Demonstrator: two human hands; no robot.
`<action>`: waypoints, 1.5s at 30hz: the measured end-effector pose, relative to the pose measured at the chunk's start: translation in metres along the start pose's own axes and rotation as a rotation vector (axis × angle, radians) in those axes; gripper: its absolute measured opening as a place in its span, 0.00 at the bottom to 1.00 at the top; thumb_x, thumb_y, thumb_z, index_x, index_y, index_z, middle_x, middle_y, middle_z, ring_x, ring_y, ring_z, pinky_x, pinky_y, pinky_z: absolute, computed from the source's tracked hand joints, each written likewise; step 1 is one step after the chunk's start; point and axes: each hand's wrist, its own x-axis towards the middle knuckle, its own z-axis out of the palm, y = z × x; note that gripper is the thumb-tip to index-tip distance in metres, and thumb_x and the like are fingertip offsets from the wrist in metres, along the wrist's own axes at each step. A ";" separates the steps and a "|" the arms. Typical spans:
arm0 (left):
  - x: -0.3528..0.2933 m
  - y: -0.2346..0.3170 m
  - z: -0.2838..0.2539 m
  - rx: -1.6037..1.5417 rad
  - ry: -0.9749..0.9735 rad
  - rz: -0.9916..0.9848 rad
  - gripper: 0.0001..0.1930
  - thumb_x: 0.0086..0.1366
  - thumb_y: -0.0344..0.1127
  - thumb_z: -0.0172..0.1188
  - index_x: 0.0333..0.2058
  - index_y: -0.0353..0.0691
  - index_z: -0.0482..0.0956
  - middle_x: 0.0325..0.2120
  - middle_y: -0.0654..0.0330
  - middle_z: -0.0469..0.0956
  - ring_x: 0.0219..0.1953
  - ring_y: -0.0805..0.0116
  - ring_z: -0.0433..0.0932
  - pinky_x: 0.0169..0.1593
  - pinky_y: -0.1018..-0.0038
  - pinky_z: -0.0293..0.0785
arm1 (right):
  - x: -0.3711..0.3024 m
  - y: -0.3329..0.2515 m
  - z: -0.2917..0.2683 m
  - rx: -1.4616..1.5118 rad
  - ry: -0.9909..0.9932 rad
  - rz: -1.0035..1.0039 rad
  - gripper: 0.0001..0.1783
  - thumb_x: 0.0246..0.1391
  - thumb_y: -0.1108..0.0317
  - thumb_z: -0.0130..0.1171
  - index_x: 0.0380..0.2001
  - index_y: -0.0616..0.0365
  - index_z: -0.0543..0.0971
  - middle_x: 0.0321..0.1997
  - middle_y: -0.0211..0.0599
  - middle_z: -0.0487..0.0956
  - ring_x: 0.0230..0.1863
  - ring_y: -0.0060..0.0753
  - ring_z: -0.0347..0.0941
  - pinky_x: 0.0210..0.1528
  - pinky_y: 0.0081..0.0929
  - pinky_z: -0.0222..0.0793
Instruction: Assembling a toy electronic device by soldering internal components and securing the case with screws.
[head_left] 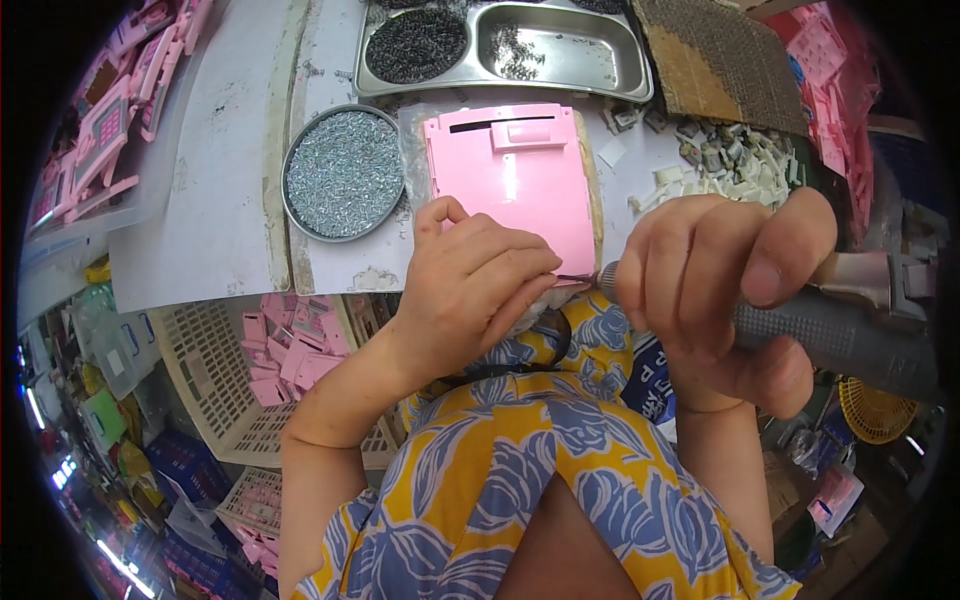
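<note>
Round screw tray [343,173] beside pink panel [515,175]

the left hand [480,275] hides the pink panel's [515,175] near edge — the screwdriver's [840,330] tip there — too small to tell.

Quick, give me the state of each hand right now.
Left hand: fingers curled, pinching at the near edge of the pink plastic panel.
Right hand: closed around the grey powered screwdriver, tip at the panel's edge.
</note>
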 end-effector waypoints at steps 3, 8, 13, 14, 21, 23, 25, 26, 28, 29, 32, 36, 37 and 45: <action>0.003 0.003 0.003 -0.053 -0.001 -0.004 0.09 0.57 0.32 0.69 0.36 0.44 0.81 0.33 0.68 0.81 0.32 0.69 0.75 0.46 0.65 0.59 | -0.002 -0.002 -0.003 -0.010 -0.012 -0.030 0.17 0.58 0.53 0.64 0.41 0.45 0.68 0.16 0.19 0.68 0.14 0.19 0.64 0.21 0.22 0.65; -0.001 -0.001 0.004 -0.106 0.004 -0.004 0.09 0.56 0.33 0.69 0.35 0.44 0.81 0.33 0.67 0.81 0.32 0.69 0.75 0.46 0.64 0.59 | -0.004 0.004 0.003 -0.016 0.020 0.022 0.18 0.56 0.53 0.65 0.39 0.46 0.68 0.15 0.19 0.67 0.14 0.20 0.64 0.21 0.22 0.65; 0.003 -0.012 -0.012 0.079 0.087 -0.049 0.11 0.53 0.37 0.71 0.34 0.44 0.81 0.33 0.64 0.80 0.35 0.62 0.76 0.48 0.61 0.60 | -0.001 0.010 -0.002 -0.067 -0.001 0.004 0.19 0.55 0.53 0.64 0.39 0.48 0.68 0.15 0.19 0.66 0.14 0.20 0.62 0.20 0.23 0.63; 0.006 -0.024 -0.021 0.113 0.135 -0.080 0.12 0.52 0.37 0.71 0.34 0.44 0.81 0.34 0.63 0.80 0.36 0.61 0.77 0.49 0.60 0.60 | 0.001 0.009 -0.006 -0.075 -0.006 -0.007 0.18 0.55 0.53 0.63 0.40 0.48 0.68 0.15 0.19 0.66 0.14 0.20 0.62 0.20 0.23 0.62; -0.010 -0.090 -0.067 0.589 0.022 -0.369 0.07 0.58 0.39 0.68 0.30 0.44 0.82 0.32 0.64 0.79 0.41 0.61 0.76 0.50 0.61 0.61 | 0.013 0.014 -0.042 -0.119 -0.116 -0.104 0.18 0.58 0.57 0.57 0.47 0.54 0.69 0.17 0.23 0.64 0.19 0.21 0.60 0.28 0.26 0.65; -0.011 -0.094 -0.066 0.600 0.064 -0.358 0.08 0.59 0.39 0.67 0.29 0.42 0.81 0.30 0.64 0.79 0.38 0.62 0.76 0.49 0.63 0.62 | 0.010 0.013 -0.044 -0.127 -0.080 -0.134 0.18 0.57 0.60 0.58 0.47 0.55 0.68 0.17 0.24 0.64 0.19 0.22 0.60 0.27 0.27 0.65; -0.014 -0.105 -0.066 0.647 0.055 -0.382 0.08 0.61 0.39 0.66 0.28 0.41 0.80 0.29 0.63 0.78 0.38 0.62 0.76 0.49 0.63 0.62 | 0.012 0.022 -0.045 -0.124 -0.022 -0.170 0.17 0.57 0.65 0.58 0.46 0.59 0.67 0.19 0.28 0.66 0.18 0.21 0.60 0.25 0.26 0.64; -0.014 -0.109 -0.065 0.644 0.046 -0.408 0.09 0.62 0.40 0.65 0.28 0.42 0.80 0.29 0.61 0.78 0.38 0.58 0.76 0.48 0.60 0.63 | 0.013 0.027 -0.051 -0.130 -0.015 -0.194 0.16 0.57 0.67 0.57 0.46 0.61 0.67 0.20 0.30 0.67 0.18 0.21 0.61 0.24 0.26 0.64; -0.013 -0.114 -0.064 0.643 0.039 -0.400 0.10 0.63 0.40 0.64 0.27 0.41 0.78 0.28 0.60 0.77 0.36 0.57 0.75 0.47 0.60 0.63 | 0.016 0.035 -0.060 -0.142 -0.009 -0.217 0.16 0.57 0.70 0.56 0.46 0.63 0.67 0.21 0.34 0.70 0.19 0.22 0.63 0.23 0.25 0.65; -0.013 -0.116 -0.063 0.645 0.036 -0.398 0.10 0.63 0.39 0.64 0.27 0.41 0.77 0.27 0.60 0.77 0.36 0.57 0.75 0.46 0.60 0.63 | 0.017 0.038 -0.060 -0.139 0.002 -0.215 0.15 0.57 0.70 0.56 0.45 0.64 0.68 0.22 0.34 0.71 0.19 0.22 0.64 0.23 0.24 0.65; -0.017 -0.123 -0.070 0.625 -0.029 -0.409 0.12 0.64 0.39 0.63 0.24 0.41 0.76 0.23 0.60 0.76 0.32 0.58 0.75 0.44 0.61 0.63 | 0.017 0.048 -0.064 -0.162 0.034 -0.218 0.14 0.56 0.71 0.57 0.43 0.65 0.69 0.24 0.35 0.74 0.20 0.22 0.66 0.24 0.24 0.67; -0.013 -0.118 -0.076 0.636 0.061 -0.311 0.09 0.63 0.35 0.64 0.26 0.39 0.77 0.24 0.61 0.78 0.29 0.61 0.76 0.42 0.65 0.65 | 0.016 0.055 -0.073 -0.464 -0.030 -0.134 0.12 0.57 0.66 0.58 0.37 0.58 0.67 0.20 0.31 0.69 0.19 0.22 0.63 0.26 0.26 0.66; -0.011 -0.116 -0.077 0.641 0.076 -0.318 0.08 0.63 0.34 0.65 0.27 0.39 0.79 0.25 0.61 0.79 0.30 0.62 0.77 0.42 0.66 0.65 | 0.016 0.056 -0.071 -0.465 -0.032 -0.125 0.12 0.58 0.65 0.59 0.36 0.57 0.66 0.19 0.30 0.68 0.19 0.21 0.62 0.25 0.26 0.66; 0.016 -0.041 -0.038 0.179 0.056 -0.097 0.06 0.54 0.28 0.70 0.32 0.42 0.84 0.30 0.63 0.83 0.31 0.68 0.78 0.45 0.71 0.65 | 0.027 0.048 -0.065 -0.180 -0.054 -0.087 0.16 0.54 0.76 0.57 0.47 0.67 0.72 0.20 0.30 0.71 0.19 0.21 0.67 0.24 0.25 0.66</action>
